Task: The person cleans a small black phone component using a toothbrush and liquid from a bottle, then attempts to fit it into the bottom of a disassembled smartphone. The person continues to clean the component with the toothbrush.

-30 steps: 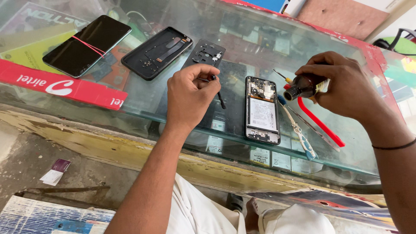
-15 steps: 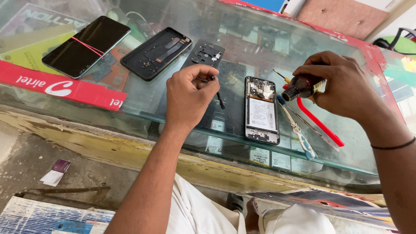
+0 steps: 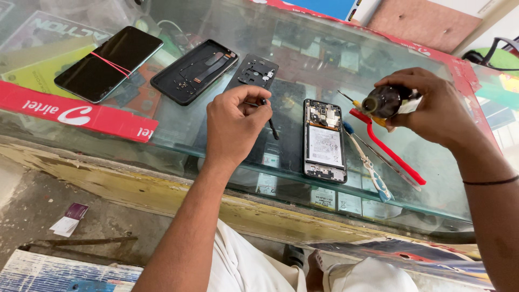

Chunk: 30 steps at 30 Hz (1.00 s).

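Observation:
An opened phone [image 3: 324,139] lies on the glass counter [image 3: 178,130] with its battery and boards showing. My left hand [image 3: 232,124] hovers just left of it, fingers pinched on a thin black tool [image 3: 272,125] that points down at the glass. My right hand [image 3: 427,108] is raised to the right of the phone and grips a small dark bottle [image 3: 381,101], tilted with its mouth toward the phone. A black back cover [image 3: 193,71] and a dark inner plate [image 3: 257,70] lie behind my left hand.
A second phone [image 3: 108,64] with a red rubber band lies at the far left. Red tweezers [image 3: 386,151], a blue-handled brush [image 3: 367,162] and a small screwdriver [image 3: 348,98] rest right of the opened phone. A red strip [image 3: 75,114] edges the counter.
My right hand has tipped the bottle slightly; otherwise both hands stay where they were.

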Available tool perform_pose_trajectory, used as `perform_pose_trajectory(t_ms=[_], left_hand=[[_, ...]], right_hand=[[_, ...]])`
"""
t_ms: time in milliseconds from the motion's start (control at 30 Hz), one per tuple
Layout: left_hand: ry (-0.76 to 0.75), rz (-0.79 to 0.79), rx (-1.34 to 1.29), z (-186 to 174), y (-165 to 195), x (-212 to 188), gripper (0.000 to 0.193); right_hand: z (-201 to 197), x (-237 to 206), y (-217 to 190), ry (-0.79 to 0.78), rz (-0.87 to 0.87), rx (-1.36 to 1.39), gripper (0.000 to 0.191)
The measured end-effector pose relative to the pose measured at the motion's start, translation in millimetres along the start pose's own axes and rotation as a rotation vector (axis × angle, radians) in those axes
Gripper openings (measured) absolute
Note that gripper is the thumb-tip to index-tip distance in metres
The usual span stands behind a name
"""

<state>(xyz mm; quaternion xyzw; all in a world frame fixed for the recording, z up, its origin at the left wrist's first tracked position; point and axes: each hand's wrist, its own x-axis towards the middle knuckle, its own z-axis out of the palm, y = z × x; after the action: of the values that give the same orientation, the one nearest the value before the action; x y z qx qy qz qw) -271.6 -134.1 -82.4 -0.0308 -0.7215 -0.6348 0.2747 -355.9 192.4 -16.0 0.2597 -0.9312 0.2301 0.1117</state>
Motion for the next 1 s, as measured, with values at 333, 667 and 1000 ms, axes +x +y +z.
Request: perform_pose_trajectory(t_ms=[333,667,1000], left_hand=[[-0.007,-0.024,-0.011,5,3,-1,0.018],[-0.041,-0.062,-0.031,14,11,-2,0.018],[-0.045,-0.1,-0.063,15,8,-4,0.019]], right_hand=[[-3,-12,81,0.208,0.205,0.921,0.05],[9,-12,119,0.433,0.402,0.96,0.048],[-2,-84,0,0.703,0.218,0.189,0.038]])
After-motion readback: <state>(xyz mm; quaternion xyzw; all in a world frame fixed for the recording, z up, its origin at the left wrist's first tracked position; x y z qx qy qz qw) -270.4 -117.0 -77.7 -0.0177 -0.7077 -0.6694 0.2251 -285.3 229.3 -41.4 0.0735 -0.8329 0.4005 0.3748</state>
